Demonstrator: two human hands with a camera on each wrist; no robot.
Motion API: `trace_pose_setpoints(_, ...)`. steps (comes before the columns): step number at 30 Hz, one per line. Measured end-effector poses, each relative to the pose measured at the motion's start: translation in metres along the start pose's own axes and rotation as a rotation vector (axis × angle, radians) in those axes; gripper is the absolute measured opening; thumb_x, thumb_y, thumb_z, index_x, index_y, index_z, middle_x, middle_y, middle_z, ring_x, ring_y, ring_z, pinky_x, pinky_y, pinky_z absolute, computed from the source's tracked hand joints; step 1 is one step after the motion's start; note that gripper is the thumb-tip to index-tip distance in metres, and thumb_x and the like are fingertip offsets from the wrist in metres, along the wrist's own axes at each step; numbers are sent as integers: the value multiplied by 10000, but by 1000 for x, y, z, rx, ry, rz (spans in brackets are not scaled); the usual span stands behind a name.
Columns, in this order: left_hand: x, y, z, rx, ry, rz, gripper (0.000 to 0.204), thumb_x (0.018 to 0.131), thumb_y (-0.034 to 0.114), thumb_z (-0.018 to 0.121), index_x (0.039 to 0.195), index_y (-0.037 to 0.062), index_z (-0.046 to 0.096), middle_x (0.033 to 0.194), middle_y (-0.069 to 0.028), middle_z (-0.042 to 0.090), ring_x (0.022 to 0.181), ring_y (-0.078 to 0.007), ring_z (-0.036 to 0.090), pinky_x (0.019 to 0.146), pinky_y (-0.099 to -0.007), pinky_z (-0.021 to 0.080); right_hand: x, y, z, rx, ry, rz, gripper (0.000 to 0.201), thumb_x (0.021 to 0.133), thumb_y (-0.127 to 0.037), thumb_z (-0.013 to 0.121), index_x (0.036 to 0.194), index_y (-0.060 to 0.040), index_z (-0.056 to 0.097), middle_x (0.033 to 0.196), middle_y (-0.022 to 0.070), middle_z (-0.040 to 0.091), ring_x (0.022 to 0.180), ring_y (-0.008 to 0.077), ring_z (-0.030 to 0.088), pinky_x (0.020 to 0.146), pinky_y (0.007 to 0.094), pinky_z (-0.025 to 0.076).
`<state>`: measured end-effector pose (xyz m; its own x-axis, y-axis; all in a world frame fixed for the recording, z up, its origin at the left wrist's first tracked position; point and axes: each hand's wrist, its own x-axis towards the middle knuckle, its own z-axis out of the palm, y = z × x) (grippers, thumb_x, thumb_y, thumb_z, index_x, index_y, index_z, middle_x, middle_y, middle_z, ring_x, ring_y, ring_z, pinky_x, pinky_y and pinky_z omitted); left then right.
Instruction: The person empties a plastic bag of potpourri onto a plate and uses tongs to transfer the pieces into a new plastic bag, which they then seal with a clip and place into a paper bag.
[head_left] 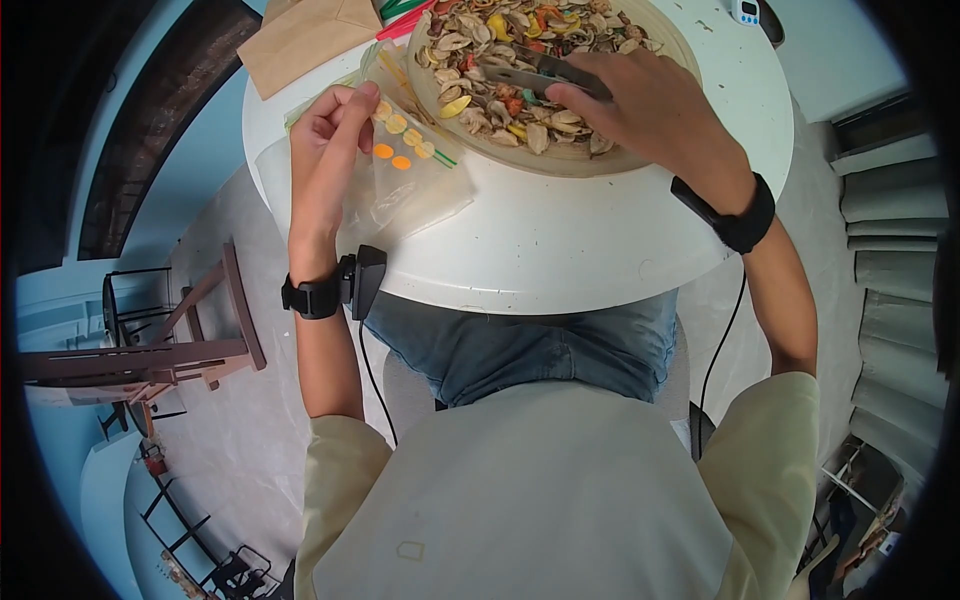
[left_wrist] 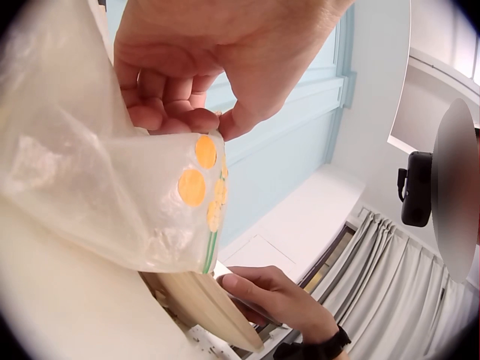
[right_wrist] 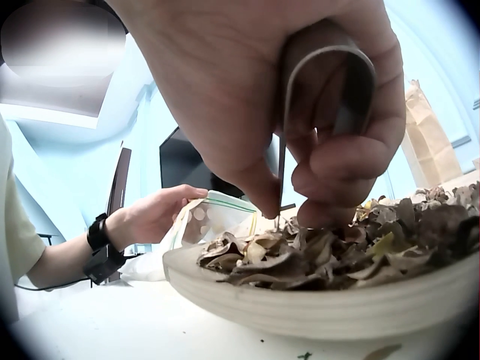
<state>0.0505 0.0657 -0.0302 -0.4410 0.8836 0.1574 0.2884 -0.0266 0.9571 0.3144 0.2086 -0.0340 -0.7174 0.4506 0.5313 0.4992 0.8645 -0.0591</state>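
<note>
My left hand (head_left: 328,145) pinches the upper edge of a clear plastic zip bag (head_left: 400,195), marked with orange and yellow dots and a green stripe. In the left wrist view the bag (left_wrist: 82,180) hangs from the thumb and fingertips, its mouth beside the round tray. My right hand (head_left: 660,110) grips metal tongs (head_left: 520,80), their tips among dried mixed pieces (head_left: 455,38), mostly brownish with some yellow and red. The right wrist view has the bent end of the tongs (right_wrist: 330,49) inside the palm. A pale round tray (head_left: 560,168) carries the pieces.
A brown paper bag (head_left: 310,42) lies at the table's back left, near red and green strips (head_left: 400,20). A small white timer (head_left: 746,11) sits at the back right. Dark crumbs dot the white round table (head_left: 500,250). A wooden chair (head_left: 235,310) stands off to the left.
</note>
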Motion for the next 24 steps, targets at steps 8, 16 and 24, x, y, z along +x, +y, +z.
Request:
trace_pose_setpoints(8, 0, 1, 3, 6, 0, -10, 265, 919, 280, 636, 752, 79, 591, 625, 57, 495, 589, -38, 425, 571, -197, 328, 5, 3, -14, 91, -65, 23, 367, 896, -424, 613, 965, -82, 729, 764, 106, 674, 715, 296, 650, 680, 404, 511)
trace_pose_setpoints(16, 0, 1, 2, -7, -6, 7, 264, 918, 272, 639, 747, 77, 591, 625, 54, 497, 588, -37, 422, 569, -196, 327, 19, -4, -37, 94, -161, 46, 459, 902, -488, 609, 1057, -71, 724, 697, 117, 661, 627, 246, 620, 633, 351, 471)
trace_pose_setpoints(24, -1, 3, 1, 24, 9, 10, 274, 916, 287, 642, 754, 71, 601, 615, 51, 500, 578, -37, 431, 570, -193, 326, 33, -31, -7, 245, -98, -103, 385, 906, -428, 598, 968, -67, 719, 749, 128, 668, 691, 304, 638, 660, 384, 489)
